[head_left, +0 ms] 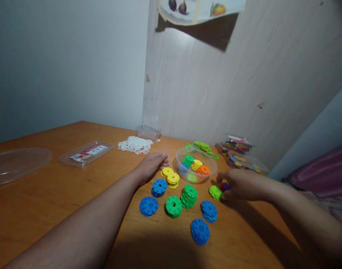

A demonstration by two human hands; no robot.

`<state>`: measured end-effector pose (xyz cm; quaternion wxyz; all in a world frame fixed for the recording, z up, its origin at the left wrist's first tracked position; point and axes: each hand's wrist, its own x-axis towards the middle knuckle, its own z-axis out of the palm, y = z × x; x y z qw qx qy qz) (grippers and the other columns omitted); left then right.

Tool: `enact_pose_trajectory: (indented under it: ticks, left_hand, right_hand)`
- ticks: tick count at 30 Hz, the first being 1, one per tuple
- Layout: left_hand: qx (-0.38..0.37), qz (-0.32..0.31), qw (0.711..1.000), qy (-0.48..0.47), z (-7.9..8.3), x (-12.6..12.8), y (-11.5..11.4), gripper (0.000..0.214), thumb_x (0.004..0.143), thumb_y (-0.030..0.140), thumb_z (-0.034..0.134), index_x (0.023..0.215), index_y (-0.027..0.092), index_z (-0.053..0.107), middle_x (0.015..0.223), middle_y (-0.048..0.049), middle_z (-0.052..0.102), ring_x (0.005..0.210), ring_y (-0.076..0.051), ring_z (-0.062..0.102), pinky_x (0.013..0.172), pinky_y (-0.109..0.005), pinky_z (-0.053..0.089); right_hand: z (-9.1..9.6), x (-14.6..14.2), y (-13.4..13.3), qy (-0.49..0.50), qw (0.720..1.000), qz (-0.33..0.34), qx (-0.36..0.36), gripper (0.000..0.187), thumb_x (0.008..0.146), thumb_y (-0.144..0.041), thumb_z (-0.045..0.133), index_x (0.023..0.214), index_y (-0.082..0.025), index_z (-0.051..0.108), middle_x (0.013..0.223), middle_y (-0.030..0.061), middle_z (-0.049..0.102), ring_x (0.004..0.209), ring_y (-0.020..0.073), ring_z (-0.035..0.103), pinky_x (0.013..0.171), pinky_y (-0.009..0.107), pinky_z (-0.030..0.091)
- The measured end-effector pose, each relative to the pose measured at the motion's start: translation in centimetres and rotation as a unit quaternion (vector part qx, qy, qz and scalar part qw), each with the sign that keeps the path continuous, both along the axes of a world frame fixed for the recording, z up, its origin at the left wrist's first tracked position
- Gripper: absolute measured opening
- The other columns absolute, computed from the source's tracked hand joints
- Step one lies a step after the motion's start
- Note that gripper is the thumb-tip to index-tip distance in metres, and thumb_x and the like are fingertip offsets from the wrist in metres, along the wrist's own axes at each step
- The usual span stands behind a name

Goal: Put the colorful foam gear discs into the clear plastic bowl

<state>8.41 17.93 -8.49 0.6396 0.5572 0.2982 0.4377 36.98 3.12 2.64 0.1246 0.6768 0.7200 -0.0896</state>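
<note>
My left hand [151,167] rests on its side on the table, loosely curved with nothing seen in it, beside stacks of yellow notched discs [173,179]. At the right, my right hand [237,185] has its fingers closed around a purple notched disc [225,186], partly hidden by them. Lime-green discs [215,192] lie just left of those fingers. Between my hands stands a clear round tub [182,175] holding green, blue, yellow, orange and lime discs. Nearer me are stacks of green discs [189,196] and blue discs [200,231].
White square pieces [135,144] lie in a heap at the back, before a clear box [148,132]. A labelled lid [86,153] and a large round lid [19,164] lie left. Lime pieces [202,146] and clear packs [238,144] sit behind, towards the right.
</note>
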Motion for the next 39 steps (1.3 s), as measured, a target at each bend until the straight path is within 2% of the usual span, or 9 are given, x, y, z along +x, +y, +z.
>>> enact_pose_trajectory:
  ticks: [5, 11, 15, 18, 22, 24, 30, 36, 39]
  left_hand:
    - [-0.002, 0.002, 1.000, -0.002, -0.1, -0.1, 0.1, 0.048, 0.077, 0.059, 0.074, 0.093, 0.014, 0.068, 0.089, -0.0093, 0.071, 0.081, -0.019, 0.065, 0.079, -0.034, 0.049]
    - [-0.009, -0.001, 1.000, 0.000, 0.2, -0.1, -0.3, 0.048, 0.078, 0.058, 0.073, 0.093, 0.014, 0.068, 0.090, -0.0096, 0.071, 0.084, -0.019, 0.066, 0.083, -0.034, 0.048]
    - [-0.010, -0.002, 1.000, 0.008, 0.2, -0.2, -0.4, 0.048, 0.079, 0.059, 0.072, 0.094, 0.014, 0.067, 0.091, -0.0096, 0.072, 0.085, -0.019, 0.066, 0.082, -0.034, 0.048]
    - [-0.004, -0.001, 1.000, 0.013, 0.2, -0.2, -0.3, 0.049, 0.079, 0.060, 0.072, 0.095, 0.014, 0.067, 0.092, -0.0098, 0.072, 0.086, -0.020, 0.067, 0.082, -0.034, 0.048]
    - [0.005, 0.008, 1.000, 0.014, 0.1, -0.1, -0.3, 0.051, 0.077, 0.062, 0.072, 0.095, 0.014, 0.067, 0.092, -0.0103, 0.072, 0.087, -0.021, 0.067, 0.083, -0.035, 0.048]
    - [0.009, 0.009, 1.000, 0.009, 0.1, 0.0, -0.3, 0.050, 0.077, 0.062, 0.072, 0.094, 0.015, 0.068, 0.091, -0.0097, 0.071, 0.085, -0.020, 0.066, 0.082, -0.035, 0.048]
    - [0.009, -0.003, 1.000, 0.007, -0.1, 0.0, -0.1, 0.047, 0.079, 0.059, 0.071, 0.093, 0.015, 0.067, 0.090, -0.0085, 0.070, 0.085, -0.019, 0.065, 0.082, -0.034, 0.048]
    - [0.008, -0.001, 1.000, 0.010, -0.2, 0.0, -0.1, 0.047, 0.079, 0.060, 0.071, 0.092, 0.014, 0.067, 0.093, -0.0088, 0.070, 0.086, -0.019, 0.065, 0.082, -0.034, 0.048]
    - [0.007, 0.001, 1.000, 0.013, -0.1, 0.0, -0.2, 0.047, 0.079, 0.060, 0.071, 0.091, 0.015, 0.067, 0.093, -0.0084, 0.070, 0.086, -0.019, 0.065, 0.081, -0.034, 0.048]
  right_hand:
    - [-1.1, -1.3, 0.2, 0.036, 0.999, 0.005, -0.002, 0.033, 0.070, -0.045, 0.071, 0.096, -0.025, 0.073, 0.068, -0.0009, 0.068, 0.062, 0.0164, 0.061, 0.059, 0.027, 0.039]
    - [-0.5, -0.8, -0.2, 0.011, 1.000, 0.017, -0.021, 0.021, 0.075, -0.040, 0.066, 0.085, -0.022, 0.071, 0.075, 0.0015, 0.072, 0.062, 0.0159, 0.061, 0.058, 0.027, 0.038]
    - [0.8, 1.2, -0.4, -0.007, 0.999, 0.026, 0.027, 0.029, 0.078, -0.043, 0.066, 0.099, -0.025, 0.072, 0.089, 0.0052, 0.074, 0.075, 0.0208, 0.065, 0.065, 0.029, 0.042]
    - [2.5, 2.1, -0.1, 0.002, 0.998, 0.032, 0.051, 0.036, 0.081, -0.049, 0.064, 0.106, -0.024, 0.071, 0.091, 0.0069, 0.072, 0.077, 0.0218, 0.064, 0.065, 0.029, 0.043]
    - [4.5, 0.6, 1.3, 0.001, 0.994, 0.054, 0.094, 0.046, 0.084, -0.055, 0.061, 0.114, -0.022, 0.070, 0.095, 0.0084, 0.072, 0.081, 0.0224, 0.064, 0.068, 0.030, 0.044]
    - [4.9, -0.9, 2.5, -0.010, 0.994, 0.064, 0.091, 0.043, 0.082, -0.053, 0.064, 0.112, -0.022, 0.072, 0.091, 0.0077, 0.072, 0.078, 0.0219, 0.064, 0.068, 0.031, 0.044]
    - [4.0, -4.2, 5.9, -0.005, 0.997, 0.076, 0.024, 0.035, 0.077, -0.048, 0.068, 0.098, -0.022, 0.076, 0.088, 0.0060, 0.074, 0.071, 0.0206, 0.064, 0.061, 0.030, 0.043]
    - [2.3, -4.3, 7.8, -0.030, 0.995, 0.092, -0.012, 0.038, 0.075, -0.052, 0.068, 0.094, -0.020, 0.076, 0.083, 0.0045, 0.073, 0.065, 0.0180, 0.060, 0.057, 0.029, 0.041]
    - [2.3, -4.2, 8.0, -0.033, 0.995, 0.094, -0.023, 0.035, 0.076, -0.050, 0.067, 0.092, -0.021, 0.077, 0.084, 0.0045, 0.073, 0.066, 0.0185, 0.060, 0.058, 0.030, 0.042]
